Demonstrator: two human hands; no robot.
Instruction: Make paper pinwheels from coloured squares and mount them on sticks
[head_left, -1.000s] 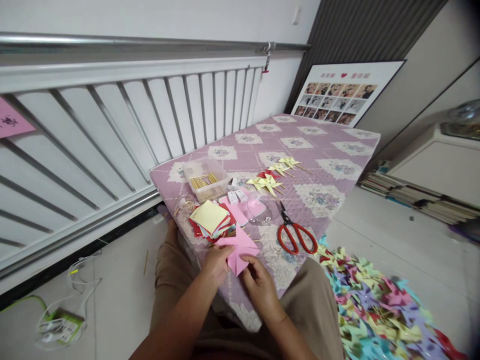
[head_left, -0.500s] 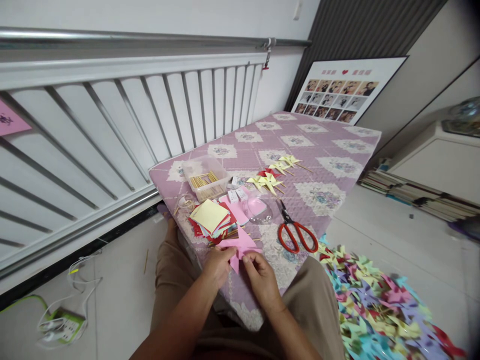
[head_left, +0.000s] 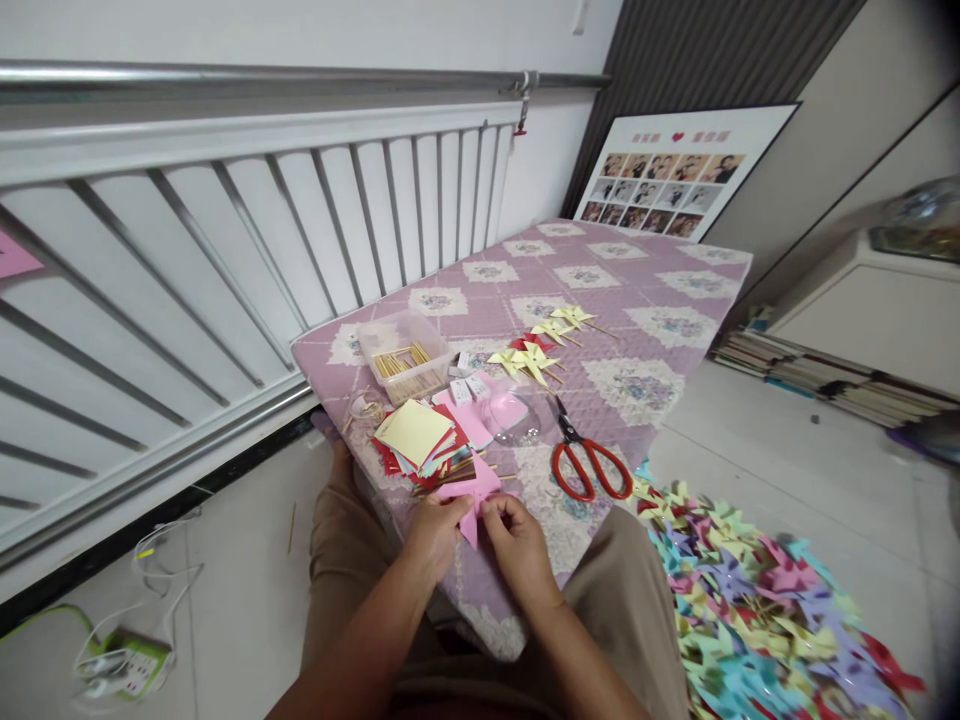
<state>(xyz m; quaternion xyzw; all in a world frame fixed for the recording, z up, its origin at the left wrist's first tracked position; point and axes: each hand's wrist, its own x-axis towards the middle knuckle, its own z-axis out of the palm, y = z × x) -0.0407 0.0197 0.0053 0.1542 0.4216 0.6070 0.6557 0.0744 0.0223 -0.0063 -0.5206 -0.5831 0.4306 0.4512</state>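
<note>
Both left hand (head_left: pixel 433 530) and right hand (head_left: pixel 517 545), lower centre of frame, pinch between them a pink, sharp-tipped pinwheel (head_left: pixel 477 488) of folded paper, over quilted, floral cloth (head_left: pixel 480 590).

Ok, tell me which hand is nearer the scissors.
The right hand: it is left of the scissors. The left hand is also left of them, but farther away.

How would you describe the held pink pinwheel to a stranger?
On the flowered purple tablecloth, go to the near corner. There, the left hand and right hand hold the pink pinwheel between them. Unlike the yellow pinwheels lying farther back, it is pink and held.
</note>
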